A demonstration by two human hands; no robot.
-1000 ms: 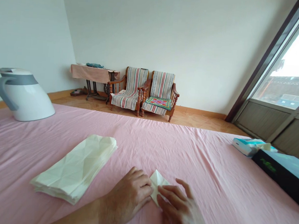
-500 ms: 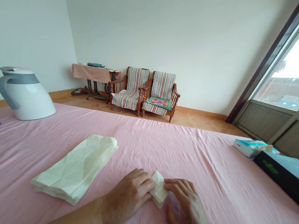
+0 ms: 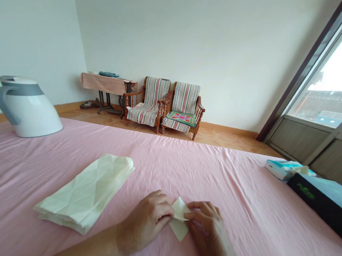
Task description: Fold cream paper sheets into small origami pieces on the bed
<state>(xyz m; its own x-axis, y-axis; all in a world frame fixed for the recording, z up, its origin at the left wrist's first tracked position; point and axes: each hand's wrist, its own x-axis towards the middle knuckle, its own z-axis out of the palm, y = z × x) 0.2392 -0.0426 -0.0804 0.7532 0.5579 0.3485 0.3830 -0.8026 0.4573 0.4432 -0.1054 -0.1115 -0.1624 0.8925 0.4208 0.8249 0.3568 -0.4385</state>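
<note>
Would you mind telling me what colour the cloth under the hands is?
The cloth is plain pale pink, clearest in the head view.

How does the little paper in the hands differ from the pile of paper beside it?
The folded paper is one small piece with a pointed shape; the stack is many larger sheets lying flat and roughly rectangular. The folded paper is pinched between the left hand and right hand; the stack lies untouched to their left. Both are cream-white, creased, and on the pink cloth.
</note>
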